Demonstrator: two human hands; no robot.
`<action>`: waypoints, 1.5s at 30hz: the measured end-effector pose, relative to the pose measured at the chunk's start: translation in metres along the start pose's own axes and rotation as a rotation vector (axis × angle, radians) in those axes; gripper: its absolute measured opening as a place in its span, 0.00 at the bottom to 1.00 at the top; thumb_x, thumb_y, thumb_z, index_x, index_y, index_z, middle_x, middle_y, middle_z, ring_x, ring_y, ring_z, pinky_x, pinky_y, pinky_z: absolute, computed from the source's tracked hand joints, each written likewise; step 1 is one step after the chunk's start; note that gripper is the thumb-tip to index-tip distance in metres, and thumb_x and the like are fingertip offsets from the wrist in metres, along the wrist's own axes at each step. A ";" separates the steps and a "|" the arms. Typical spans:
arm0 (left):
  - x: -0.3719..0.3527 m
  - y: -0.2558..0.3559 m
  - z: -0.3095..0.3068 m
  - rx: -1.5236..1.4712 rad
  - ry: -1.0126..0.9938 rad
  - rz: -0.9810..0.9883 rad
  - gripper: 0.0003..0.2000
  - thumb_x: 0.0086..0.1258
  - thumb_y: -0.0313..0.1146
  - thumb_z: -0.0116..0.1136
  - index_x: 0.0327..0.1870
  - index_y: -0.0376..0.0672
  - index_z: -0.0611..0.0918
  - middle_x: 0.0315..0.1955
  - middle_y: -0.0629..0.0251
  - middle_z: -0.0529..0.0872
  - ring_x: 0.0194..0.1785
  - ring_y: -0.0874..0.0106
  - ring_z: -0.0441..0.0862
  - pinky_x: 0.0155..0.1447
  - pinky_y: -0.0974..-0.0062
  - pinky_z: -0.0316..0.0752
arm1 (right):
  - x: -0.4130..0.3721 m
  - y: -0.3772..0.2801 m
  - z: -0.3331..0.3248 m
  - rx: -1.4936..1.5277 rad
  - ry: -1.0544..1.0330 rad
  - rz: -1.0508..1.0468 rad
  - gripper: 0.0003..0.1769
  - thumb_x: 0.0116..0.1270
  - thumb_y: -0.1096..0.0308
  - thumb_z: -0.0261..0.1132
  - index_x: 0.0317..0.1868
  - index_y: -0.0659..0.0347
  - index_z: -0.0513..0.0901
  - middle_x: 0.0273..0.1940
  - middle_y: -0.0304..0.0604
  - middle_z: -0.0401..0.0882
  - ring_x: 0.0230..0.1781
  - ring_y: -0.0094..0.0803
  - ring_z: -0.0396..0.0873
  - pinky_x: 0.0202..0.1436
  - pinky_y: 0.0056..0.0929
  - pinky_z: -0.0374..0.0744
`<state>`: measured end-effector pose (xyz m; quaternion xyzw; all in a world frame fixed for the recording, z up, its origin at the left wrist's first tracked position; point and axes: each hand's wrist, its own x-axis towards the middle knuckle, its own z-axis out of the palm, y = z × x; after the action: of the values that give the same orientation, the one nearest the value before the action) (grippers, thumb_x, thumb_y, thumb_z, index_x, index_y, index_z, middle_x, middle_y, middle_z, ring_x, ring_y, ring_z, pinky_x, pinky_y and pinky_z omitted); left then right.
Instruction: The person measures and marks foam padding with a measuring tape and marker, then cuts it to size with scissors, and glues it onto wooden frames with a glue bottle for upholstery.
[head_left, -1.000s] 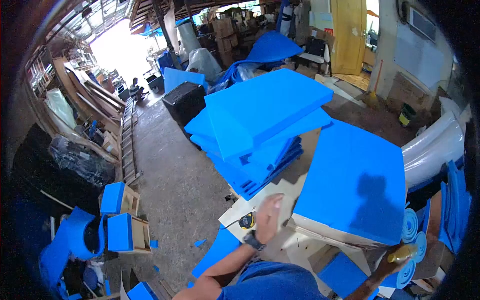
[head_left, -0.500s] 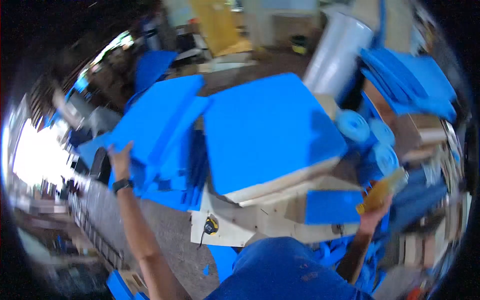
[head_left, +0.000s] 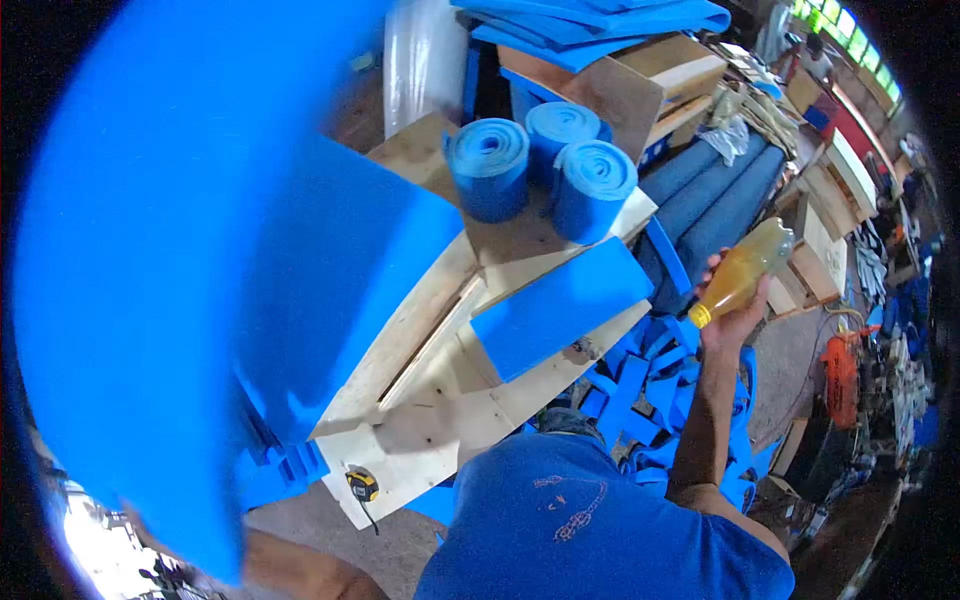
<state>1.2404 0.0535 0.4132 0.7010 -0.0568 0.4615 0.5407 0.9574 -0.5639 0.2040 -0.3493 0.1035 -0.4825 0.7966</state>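
Note:
A large blue foam sheet point(head_left: 150, 250) rises close to the camera and fills the left side. My left forearm point(head_left: 305, 570) runs up behind its lower edge; the sheet hides the fingers, and it appears held up by that hand. My right hand point(head_left: 738, 322) is wrapped round a clear plastic bottle point(head_left: 745, 268) of yellowish liquid, tilted with its yellow cap down to the left. A foam-topped block point(head_left: 370, 230) lies on the wooden bench point(head_left: 420, 430). Nearer the right hand is a smaller blue foam piece point(head_left: 565, 305).
Three blue foam rolls point(head_left: 490, 165) stand at the bench's far side. A tape measure point(head_left: 362, 484) lies at the near corner. Blue offcuts point(head_left: 640, 400) are heaped below on the right, near long dark rolls point(head_left: 720, 210). Folded foam point(head_left: 600, 20) tops some boxes.
My view has swung right. The blue foam sheet by my left hand has come off the stack and up toward the camera. The bottle stays in my right hand.

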 end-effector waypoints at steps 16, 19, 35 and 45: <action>-0.482 -0.113 0.191 -0.117 -1.053 -0.593 0.39 0.66 0.31 0.68 0.80 0.45 0.64 0.67 0.51 0.75 0.68 0.54 0.73 0.76 0.61 0.65 | -0.012 -0.095 -0.129 -0.632 0.299 -0.173 0.34 0.80 0.45 0.56 0.74 0.62 0.69 0.65 0.54 0.77 0.62 0.42 0.77 0.61 0.45 0.79; -0.501 -0.139 0.178 -0.061 -1.046 -0.459 0.37 0.71 0.40 0.66 0.79 0.44 0.65 0.68 0.47 0.74 0.67 0.51 0.75 0.77 0.57 0.65 | 0.008 -0.048 -0.103 -0.692 0.168 -0.116 0.34 0.80 0.47 0.57 0.76 0.61 0.68 0.68 0.54 0.76 0.66 0.42 0.75 0.65 0.45 0.77; -0.266 -0.194 -0.033 -0.154 0.112 -0.622 0.13 0.83 0.36 0.55 0.58 0.36 0.82 0.51 0.62 0.85 0.54 0.71 0.81 0.61 0.71 0.75 | 0.016 0.191 0.332 -0.331 -0.803 0.032 0.49 0.67 0.44 0.69 0.79 0.64 0.62 0.64 0.55 0.78 0.42 0.27 0.81 0.29 0.20 0.75; -0.188 -0.308 0.007 -0.238 -0.372 -0.729 0.27 0.84 0.48 0.51 0.75 0.39 0.72 0.69 0.55 0.77 0.72 0.67 0.73 0.74 0.69 0.67 | -0.056 0.269 0.459 -0.356 -0.946 0.146 0.36 0.71 0.56 0.69 0.73 0.64 0.68 0.57 0.51 0.82 0.33 0.25 0.80 0.25 0.22 0.77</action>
<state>1.3158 0.0949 0.0628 0.6792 0.0452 0.0958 0.7262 1.3467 -0.2292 0.3553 -0.6515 -0.1637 -0.1896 0.7161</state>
